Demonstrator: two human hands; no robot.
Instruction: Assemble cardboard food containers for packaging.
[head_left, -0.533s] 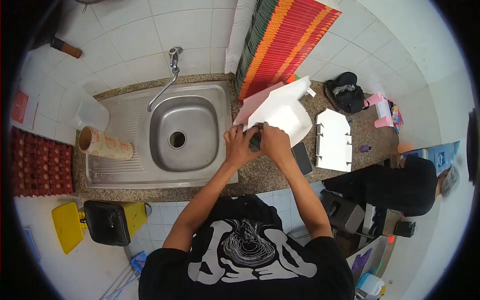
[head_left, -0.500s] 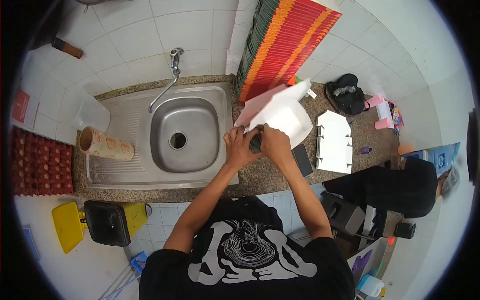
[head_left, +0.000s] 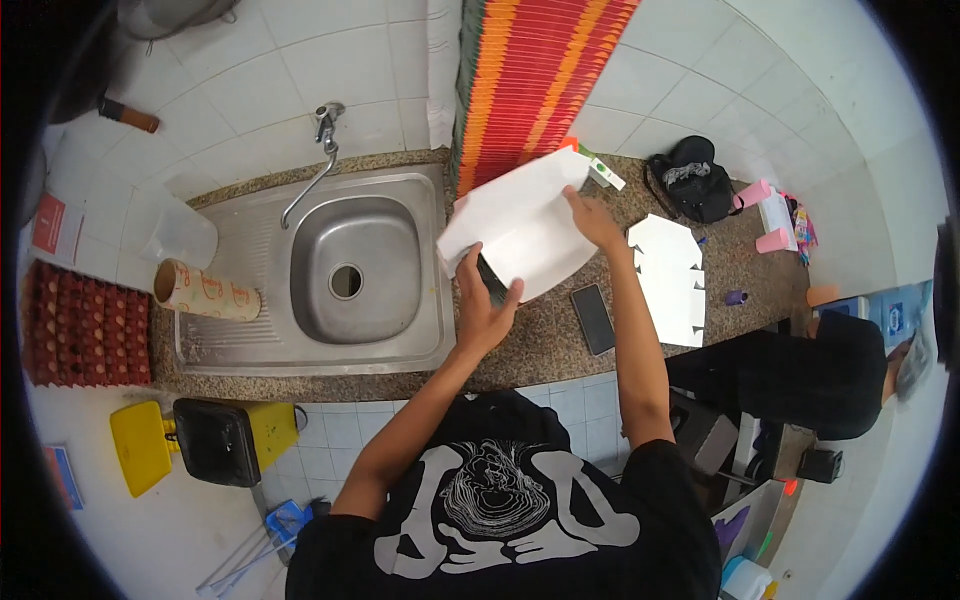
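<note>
A partly folded cardboard box, white inside with a dark outer side, is tilted above the granite counter. My left hand grips its near left corner, thumb and fingers on either side of the dark wall. At the box's right side my right hand has hold of the wall near the raised white flap, its fingers partly hidden. Just right of the box lies a dark phone. Beyond that, a flat white cardboard piece with slotted edges rests on the counter.
A tall stack of red, orange and green folded cardboard stands behind the box. Left is a steel sink with a wrap roll on its drainboard. A black bag sits back right. Another person stands at the right.
The box has turned and opened out, its flap swinging up and left. My right hand has moved from beside my left hand to the box's right side.
</note>
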